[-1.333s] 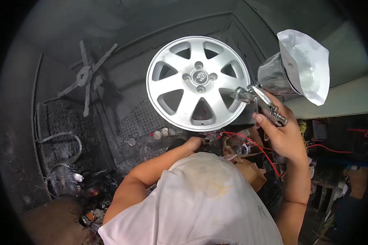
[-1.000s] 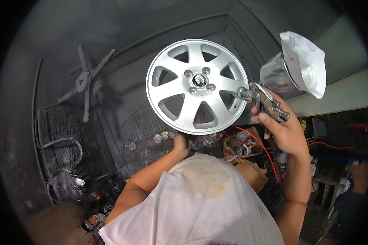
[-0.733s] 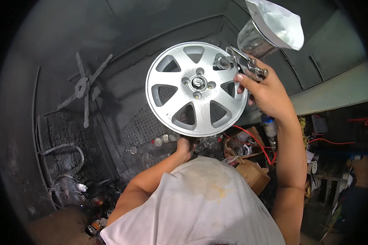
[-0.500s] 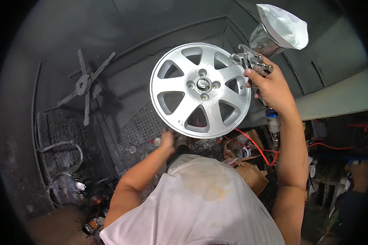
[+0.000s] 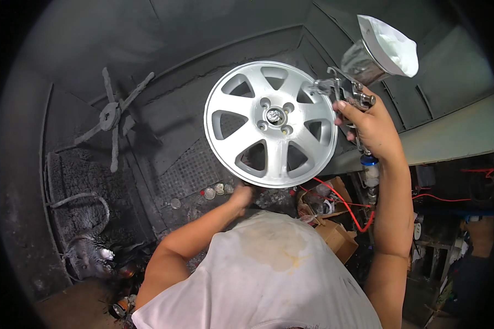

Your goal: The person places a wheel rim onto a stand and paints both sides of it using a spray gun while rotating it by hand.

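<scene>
Two hands busy: right hand (image 5: pixel 370 129) grip clenched on spray gun (image 5: pixel 348 93); left hand (image 5: pixel 241 193) grip unclear under silver wheel (image 5: pixel 270 123).

open air left of wheel (image 5: pixel 271 123), cross-shaped stand (image 5: pixel 113 118) beyond, booth wall (image 5: pixel 203 33) behind

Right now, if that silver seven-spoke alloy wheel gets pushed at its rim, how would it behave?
The silver seven-spoke alloy wheel looks like rigid metal, so it probably won't flex. Its round shape suggests it would spin or swing. The left hand at its lower edge likely steadies it.
</scene>
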### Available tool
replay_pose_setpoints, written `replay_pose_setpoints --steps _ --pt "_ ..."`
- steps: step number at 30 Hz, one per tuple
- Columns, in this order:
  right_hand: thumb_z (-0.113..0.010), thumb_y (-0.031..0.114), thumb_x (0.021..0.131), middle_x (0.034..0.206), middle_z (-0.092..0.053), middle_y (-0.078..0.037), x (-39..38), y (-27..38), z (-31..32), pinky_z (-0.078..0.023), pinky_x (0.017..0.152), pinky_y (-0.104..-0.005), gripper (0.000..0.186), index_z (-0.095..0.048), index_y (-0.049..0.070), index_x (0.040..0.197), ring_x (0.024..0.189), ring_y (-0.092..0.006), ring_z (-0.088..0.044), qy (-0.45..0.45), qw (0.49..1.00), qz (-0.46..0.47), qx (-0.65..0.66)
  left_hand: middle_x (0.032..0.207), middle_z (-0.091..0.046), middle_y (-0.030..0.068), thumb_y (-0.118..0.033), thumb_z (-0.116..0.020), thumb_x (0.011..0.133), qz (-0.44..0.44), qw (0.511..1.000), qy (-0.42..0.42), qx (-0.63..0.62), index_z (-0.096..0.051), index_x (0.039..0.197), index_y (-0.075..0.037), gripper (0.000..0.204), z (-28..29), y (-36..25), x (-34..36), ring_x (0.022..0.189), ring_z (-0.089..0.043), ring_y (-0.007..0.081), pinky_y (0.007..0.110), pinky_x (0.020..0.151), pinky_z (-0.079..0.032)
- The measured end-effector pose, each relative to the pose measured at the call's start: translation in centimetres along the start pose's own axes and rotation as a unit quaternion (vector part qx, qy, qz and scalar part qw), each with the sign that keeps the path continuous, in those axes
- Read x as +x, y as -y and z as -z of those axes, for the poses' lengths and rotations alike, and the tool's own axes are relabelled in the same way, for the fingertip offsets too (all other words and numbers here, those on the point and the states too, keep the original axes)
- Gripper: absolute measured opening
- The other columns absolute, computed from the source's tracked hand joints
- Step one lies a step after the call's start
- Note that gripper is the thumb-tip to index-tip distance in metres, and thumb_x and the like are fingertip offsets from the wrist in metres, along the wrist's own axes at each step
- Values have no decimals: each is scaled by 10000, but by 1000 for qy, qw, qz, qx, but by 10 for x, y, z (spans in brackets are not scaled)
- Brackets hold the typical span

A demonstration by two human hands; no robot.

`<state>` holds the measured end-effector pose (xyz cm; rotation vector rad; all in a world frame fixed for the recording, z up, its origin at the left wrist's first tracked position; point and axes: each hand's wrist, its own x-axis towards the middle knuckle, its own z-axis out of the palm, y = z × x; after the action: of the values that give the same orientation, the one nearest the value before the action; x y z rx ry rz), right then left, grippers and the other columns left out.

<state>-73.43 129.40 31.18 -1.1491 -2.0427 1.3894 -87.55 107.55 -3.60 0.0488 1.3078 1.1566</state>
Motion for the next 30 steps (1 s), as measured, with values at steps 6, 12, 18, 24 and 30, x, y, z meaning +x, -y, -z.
replay_pose_setpoints --steps 6,12,18,24,30 --pt "-650 171 968 939 -692 -33 20 25 -25 -507 522 -255 272 -632 47 1210 797 -111 -677 82 996 27 18 1009 -686 119 -85 -633 846 2 950 160 266 -683 1142 37 324 -17 44 36 842 -596 180 359 675 -494" --pt "-629 158 983 839 -657 -19 44 17 -32 -512 523 -272 306 -630 52 1270 719 -108 -657 22 997 31 -71 1041 -690 175 -64 -642 885 103 990 17 93 -696 1099 43 245 9 26 36 960 -670 294 418 737 -597" --pt "-631 151 981 806 -654 -22 40 5 -14 -495 520 -291 346 -626 55 1313 698 -116 -656 -4 995 17 -94 1092 -655 171 -6 -477 903 -182 973 -133 -42 -555 1232 50 342 104 -48 67 862 -640 252 411 769 -557" --pt "-625 114 978 814 -652 -33 7 -28 30 -498 587 -298 364 -621 56 1337 678 -109 -611 -15 993 20 -117 1165 -640 195 -49 -512 875 17 999 -41 -19 -629 1096 82 282 65 -31 46 1136 -632 350 465 962 -548" --pt "-613 97 988 788 -595 10 -51 -40 51 -482 587 -274 426 -575 36 1408 675 -91 -554 22 991 -56 -118 1170 -671 181 -88 -558 893 42 999 17 21 -628 1251 78 400 -19 37 28 1080 -662 308 422 926 -550"
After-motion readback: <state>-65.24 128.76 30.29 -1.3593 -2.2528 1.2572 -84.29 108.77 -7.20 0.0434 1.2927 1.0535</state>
